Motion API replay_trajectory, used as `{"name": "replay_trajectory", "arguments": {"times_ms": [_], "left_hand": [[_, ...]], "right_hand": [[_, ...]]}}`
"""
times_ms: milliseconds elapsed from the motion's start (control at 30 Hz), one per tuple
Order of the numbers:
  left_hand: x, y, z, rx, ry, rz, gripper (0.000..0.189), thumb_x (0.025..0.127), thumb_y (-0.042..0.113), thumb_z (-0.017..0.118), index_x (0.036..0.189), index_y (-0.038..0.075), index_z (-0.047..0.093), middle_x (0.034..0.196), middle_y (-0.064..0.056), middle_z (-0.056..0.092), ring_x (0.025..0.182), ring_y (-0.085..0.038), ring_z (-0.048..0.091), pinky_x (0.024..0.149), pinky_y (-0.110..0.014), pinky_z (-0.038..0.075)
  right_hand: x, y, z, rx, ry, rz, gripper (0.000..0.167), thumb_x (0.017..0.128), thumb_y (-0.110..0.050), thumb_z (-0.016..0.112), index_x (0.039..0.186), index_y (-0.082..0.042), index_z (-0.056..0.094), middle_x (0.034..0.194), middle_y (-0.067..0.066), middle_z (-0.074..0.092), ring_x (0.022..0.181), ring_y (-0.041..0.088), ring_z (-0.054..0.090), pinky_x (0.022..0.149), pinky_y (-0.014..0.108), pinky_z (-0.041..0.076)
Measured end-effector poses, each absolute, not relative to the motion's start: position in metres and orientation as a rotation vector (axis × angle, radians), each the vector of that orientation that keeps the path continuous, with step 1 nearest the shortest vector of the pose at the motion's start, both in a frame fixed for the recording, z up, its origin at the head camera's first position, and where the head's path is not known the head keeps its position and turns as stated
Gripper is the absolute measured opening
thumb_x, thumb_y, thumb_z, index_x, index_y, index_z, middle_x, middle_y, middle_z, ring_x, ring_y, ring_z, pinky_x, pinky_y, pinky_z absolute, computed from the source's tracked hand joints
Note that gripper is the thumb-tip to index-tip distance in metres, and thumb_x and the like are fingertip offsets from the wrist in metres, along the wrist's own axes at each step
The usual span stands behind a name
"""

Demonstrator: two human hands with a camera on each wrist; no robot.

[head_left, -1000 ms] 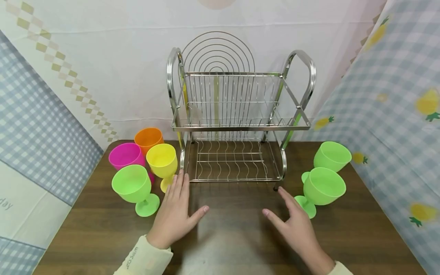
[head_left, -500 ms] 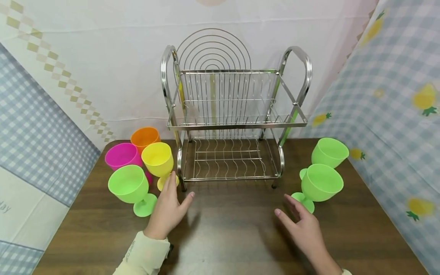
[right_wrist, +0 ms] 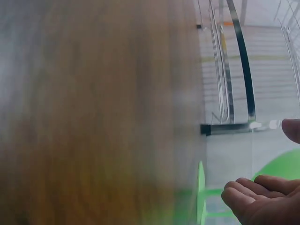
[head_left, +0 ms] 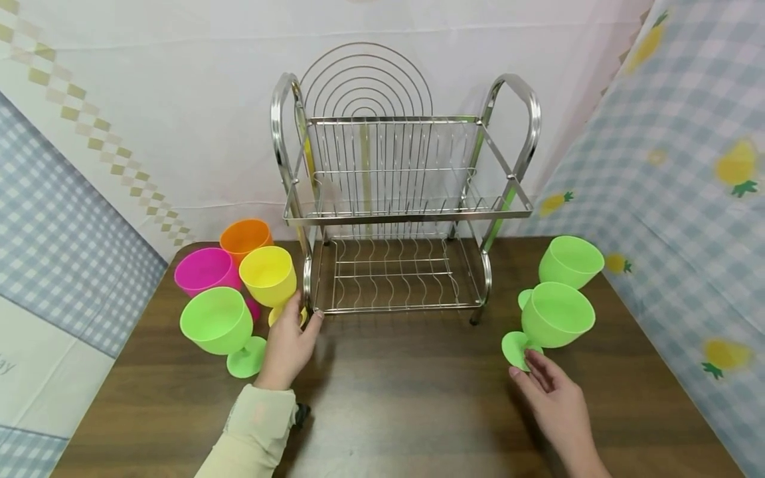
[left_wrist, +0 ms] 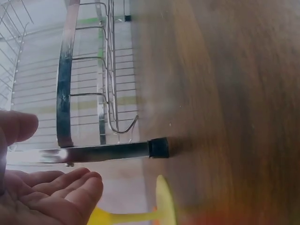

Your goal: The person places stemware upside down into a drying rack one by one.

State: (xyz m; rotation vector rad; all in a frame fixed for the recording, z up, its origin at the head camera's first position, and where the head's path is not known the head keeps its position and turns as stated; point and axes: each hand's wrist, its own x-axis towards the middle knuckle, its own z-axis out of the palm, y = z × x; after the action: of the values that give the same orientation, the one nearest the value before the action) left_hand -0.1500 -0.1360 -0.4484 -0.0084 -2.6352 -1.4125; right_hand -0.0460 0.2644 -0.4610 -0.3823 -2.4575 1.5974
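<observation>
My left hand [head_left: 285,348] reaches beside the yellow goblet [head_left: 269,277], thumb apart from the fingers and nothing held. In the left wrist view its curved fingers lie near the yellow stem [left_wrist: 133,217], with a gap to the thumb. Beside the base of the nearer right green goblet [head_left: 558,315] is my right hand [head_left: 558,401], fingertips close to the foot. The right wrist view shows loosely bent fingers, a gap to the thumb, and the green goblet foot [right_wrist: 201,192] beyond. Whether either hand touches a goblet, I cannot tell.
A two-tier metal dish rack [head_left: 406,217] stands at the back middle of the wooden table [head_left: 406,398]. Magenta [head_left: 206,271], orange [head_left: 246,238] and green [head_left: 216,324] goblets crowd the left side. Another green goblet [head_left: 570,262] stands behind the nearer right one.
My left hand has moved forward toward the yellow goblet's stem. My right hand has shifted right and toward the nearer green goblet's foot. The goblets and rack stay in place.
</observation>
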Motion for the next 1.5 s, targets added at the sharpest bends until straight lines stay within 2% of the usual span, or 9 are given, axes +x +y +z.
{"name": "replay_trajectory", "arguments": {"times_ms": [200, 300, 400, 467, 633, 800, 1067, 1367, 1500], "left_hand": [[-0.155, -0.135, -0.451, 0.037, -2.558, -1.456, 0.039, 0.103, 0.016, 0.056, 0.138, -0.001, 0.053, 0.126, -0.025, 0.064, 0.116, -0.038, 0.064, 0.097, -0.051, 0.053], [-0.157, -0.135, -0.451, 0.049, -2.529, -1.414, 0.029, 0.103, 0.015, 0.057, 0.127, 0.0, 0.061, 0.114, -0.022, 0.07, 0.107, -0.035, 0.068, 0.09, -0.051, 0.056], [-0.158, -0.135, -0.451, 0.056, -2.511, -1.373, 0.023, 0.102, 0.013, 0.059, 0.121, 0.0, 0.064, 0.109, -0.021, 0.072, 0.103, -0.034, 0.07, 0.087, -0.05, 0.058], [-0.158, -0.135, -0.451, 0.05, -2.508, -1.359, 0.022, 0.102, 0.012, 0.059, 0.119, 0.0, 0.064, 0.11, -0.02, 0.072, 0.104, -0.033, 0.07, 0.088, -0.049, 0.058], [-0.159, -0.133, -0.452, 0.011, -2.505, -1.345, 0.021, 0.102, 0.011, 0.059, 0.118, -0.001, 0.064, 0.112, -0.02, 0.071, 0.107, -0.032, 0.069, 0.091, -0.047, 0.057], [-0.161, -0.132, -0.454, -0.002, -2.513, -1.306, 0.018, 0.103, 0.012, 0.057, 0.116, 0.0, 0.062, 0.108, -0.019, 0.072, 0.101, -0.031, 0.069, 0.086, -0.048, 0.058], [-0.163, -0.131, -0.455, 0.015, -2.53, -1.275, 0.02, 0.103, 0.014, 0.056, 0.119, 0.001, 0.061, 0.108, -0.019, 0.072, 0.097, -0.032, 0.069, 0.081, -0.05, 0.058], [-0.16, -0.133, -0.455, 0.022, -2.531, -1.289, 0.022, 0.103, 0.014, 0.056, 0.119, 0.0, 0.063, 0.106, -0.018, 0.072, 0.093, -0.033, 0.069, 0.081, -0.05, 0.057], [-0.155, -0.134, -0.45, 0.025, -2.476, -1.346, 0.031, 0.101, 0.013, 0.059, 0.128, -0.002, 0.062, 0.114, -0.022, 0.071, 0.102, -0.035, 0.069, 0.088, -0.048, 0.058]], "right_hand": [[-0.046, 0.28, -0.463, -0.498, -2.491, 1.52, 0.06, 0.097, -0.029, 0.068, 0.144, 0.004, 0.049, 0.141, 0.026, 0.053, 0.107, -0.019, 0.05, 0.082, 0.0, 0.042], [-0.051, 0.284, -0.462, -0.52, -2.473, 1.526, 0.066, 0.096, -0.027, 0.07, 0.148, 0.003, 0.043, 0.144, 0.027, 0.05, 0.123, 0.001, 0.055, 0.086, 0.001, 0.043], [-0.057, 0.286, -0.459, -0.526, -2.419, 1.566, 0.077, 0.094, -0.022, 0.073, 0.155, -0.001, 0.031, 0.152, 0.025, 0.041, 0.138, 0.027, 0.046, 0.099, 0.008, 0.041], [-0.061, 0.286, -0.457, -0.542, -2.375, 1.578, 0.084, 0.091, -0.019, 0.076, 0.158, -0.006, 0.025, 0.154, 0.021, 0.038, 0.141, 0.035, 0.039, 0.109, 0.015, 0.037], [-0.071, 0.283, -0.45, -0.534, -2.229, 1.582, 0.087, 0.084, -0.009, 0.082, 0.154, -0.016, 0.032, 0.147, 0.008, 0.042, 0.141, 0.023, 0.041, 0.114, 0.019, 0.033], [-0.079, 0.28, -0.443, -0.467, -1.993, 1.738, 0.093, 0.075, 0.006, 0.085, 0.15, -0.019, 0.036, 0.144, 0.005, 0.047, 0.138, 0.017, 0.045, 0.108, 0.015, 0.039], [-0.083, 0.279, -0.443, -0.56, -2.018, 1.664, 0.092, 0.075, 0.001, 0.087, 0.149, -0.019, 0.037, 0.136, 0.001, 0.049, 0.124, 0.012, 0.053, 0.095, 0.009, 0.045], [-0.086, 0.279, -0.44, -0.584, -2.135, 1.523, 0.087, 0.078, -0.005, 0.086, 0.149, -0.017, 0.038, 0.137, 0.0, 0.049, 0.124, 0.01, 0.053, 0.095, 0.008, 0.044], [-0.084, 0.276, -0.434, -0.565, -2.189, 1.458, 0.087, 0.077, -0.007, 0.087, 0.15, -0.018, 0.04, 0.136, 0.0, 0.052, 0.121, 0.005, 0.055, 0.092, 0.006, 0.045]]}}
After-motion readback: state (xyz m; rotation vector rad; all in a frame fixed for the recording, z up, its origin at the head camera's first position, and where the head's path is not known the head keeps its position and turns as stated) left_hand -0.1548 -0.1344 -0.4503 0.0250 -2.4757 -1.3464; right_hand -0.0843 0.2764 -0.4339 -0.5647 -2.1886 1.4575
